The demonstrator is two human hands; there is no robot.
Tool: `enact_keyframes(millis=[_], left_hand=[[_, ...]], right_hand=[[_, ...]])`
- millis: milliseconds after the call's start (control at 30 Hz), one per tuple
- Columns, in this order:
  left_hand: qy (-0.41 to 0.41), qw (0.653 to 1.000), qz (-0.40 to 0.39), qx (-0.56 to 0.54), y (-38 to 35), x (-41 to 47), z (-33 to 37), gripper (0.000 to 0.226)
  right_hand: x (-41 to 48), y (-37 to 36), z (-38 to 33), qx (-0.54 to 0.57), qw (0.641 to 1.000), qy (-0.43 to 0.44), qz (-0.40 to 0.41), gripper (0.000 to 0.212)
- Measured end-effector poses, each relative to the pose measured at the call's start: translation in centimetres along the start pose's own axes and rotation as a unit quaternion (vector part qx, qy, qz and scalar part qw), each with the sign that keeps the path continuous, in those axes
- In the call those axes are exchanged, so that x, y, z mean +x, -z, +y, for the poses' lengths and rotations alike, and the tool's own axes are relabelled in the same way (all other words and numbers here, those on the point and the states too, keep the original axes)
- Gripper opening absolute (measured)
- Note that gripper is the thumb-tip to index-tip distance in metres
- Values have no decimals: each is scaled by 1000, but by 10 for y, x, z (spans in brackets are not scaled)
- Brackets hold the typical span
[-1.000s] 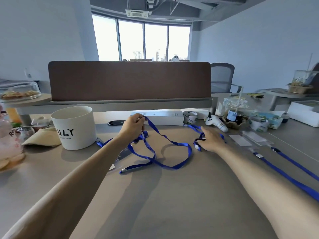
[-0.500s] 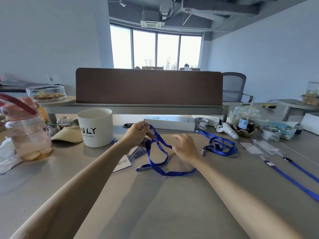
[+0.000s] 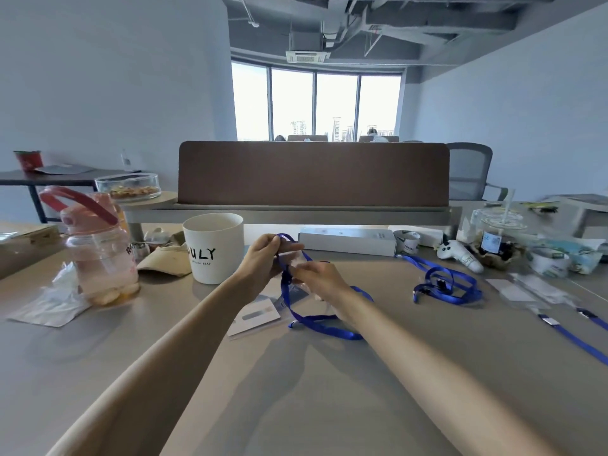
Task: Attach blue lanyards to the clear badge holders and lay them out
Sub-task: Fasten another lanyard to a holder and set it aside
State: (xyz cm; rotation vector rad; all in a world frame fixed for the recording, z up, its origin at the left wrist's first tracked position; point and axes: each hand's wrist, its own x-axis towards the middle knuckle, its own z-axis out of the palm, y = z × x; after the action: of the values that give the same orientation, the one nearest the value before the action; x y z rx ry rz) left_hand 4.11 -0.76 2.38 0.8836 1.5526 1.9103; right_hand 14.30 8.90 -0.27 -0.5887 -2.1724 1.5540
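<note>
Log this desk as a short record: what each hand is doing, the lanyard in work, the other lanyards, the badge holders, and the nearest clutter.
left hand: pinches the top of the blue lanyard, above the table
right hand: pinches the same strap just below
blue lanyard: rest trails on the table beside a white card
spare lanyard: bunched, to the right
laid-out lanyards: two, straight, far right
clear badge holders: flat, beside those two
mug: white, left of the hands
</note>
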Motion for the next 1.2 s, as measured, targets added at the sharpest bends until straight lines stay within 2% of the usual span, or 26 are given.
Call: enact_keyframes(millis=[167,267,367,433,467,500,567,667,767,1033,1133,1200], left_hand=[[-9,999,19,25,8,1,0,23],[3,996,82,29,17,3,-6,21],[64,990,106,62,23,5,-15,13],[117,981,86,127,23,7,-21,9],[124,974,84,169,22,9,-23,13],[106,968,92,209,21,10,-22,21],[8,965,101,241,14,11,-14,33],[-89,973,16,213,-5,10,6,33],[-118,971,-46,202,-25,10,23,27],[-171,978,-53,112,-61,19,46,8],[-169,977,-67,114,-64,23,58,13],[-156,974,-107,125,-66,23,64,15]], right_hand=[[4,-6,-3,13,999,-38,1,17],[6,-1,-6,118,986,-54,101,21],[12,13,-10,128,974,-11,186,17],[16,23,-19,130,969,43,206,14],[16,29,-26,121,969,63,207,14],[17,34,-33,105,971,78,198,14],[18,42,-45,71,980,101,156,14],[19,50,-57,29,988,120,94,6],[16,57,-69,6,984,150,95,8],[13,91,-97,29,968,186,166,8],[13,106,-108,31,966,183,180,13],[13,113,-112,38,966,180,184,15]])
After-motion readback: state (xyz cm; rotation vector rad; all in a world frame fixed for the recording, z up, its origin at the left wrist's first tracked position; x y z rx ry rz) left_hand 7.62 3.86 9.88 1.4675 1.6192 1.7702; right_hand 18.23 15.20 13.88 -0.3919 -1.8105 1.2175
